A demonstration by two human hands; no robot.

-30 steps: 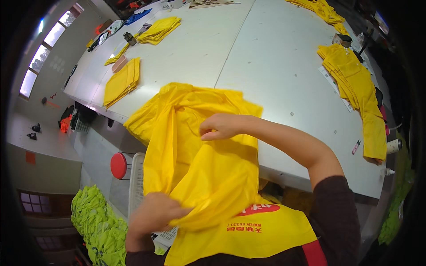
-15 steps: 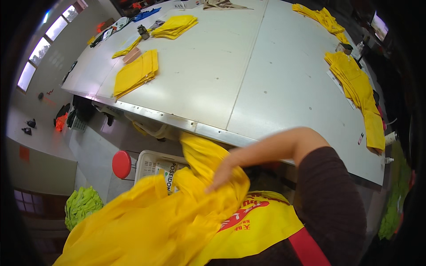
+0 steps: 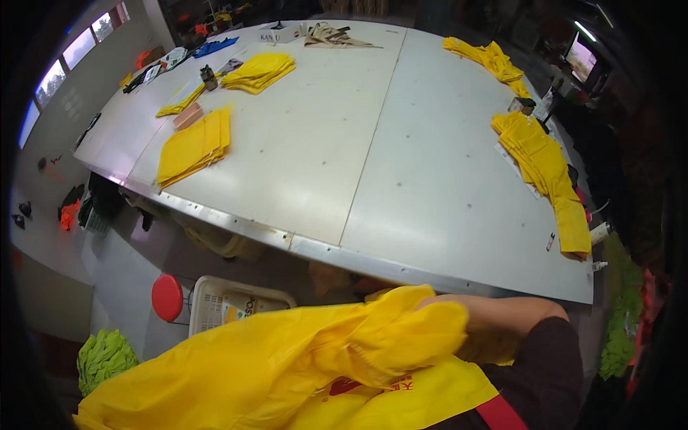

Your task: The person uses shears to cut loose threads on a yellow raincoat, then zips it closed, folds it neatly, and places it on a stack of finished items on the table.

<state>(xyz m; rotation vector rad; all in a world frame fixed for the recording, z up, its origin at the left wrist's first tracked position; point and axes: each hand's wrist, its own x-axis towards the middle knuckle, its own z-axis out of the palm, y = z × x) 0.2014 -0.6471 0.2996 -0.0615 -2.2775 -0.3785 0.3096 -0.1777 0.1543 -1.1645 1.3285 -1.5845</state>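
Head view: crumpled, glossy yellow garment point(image 3: 287, 365) at 6 o'clock, draped over the right hand point(image 3: 494, 337), whose grip cannot be told. The left hand is hidden. Flat grey table point(image 3: 401, 165) at 12 o'clock.

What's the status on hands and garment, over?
Right hand buried in the yellow garment, grip hidden. Left hand out of view. Garment bunched below the table edge, off the table. White basket and red stool beneath.

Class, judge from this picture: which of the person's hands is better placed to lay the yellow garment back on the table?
Probably the right: its forearm reaches into the yellow garment just below the table edge. The left hand is not visible.
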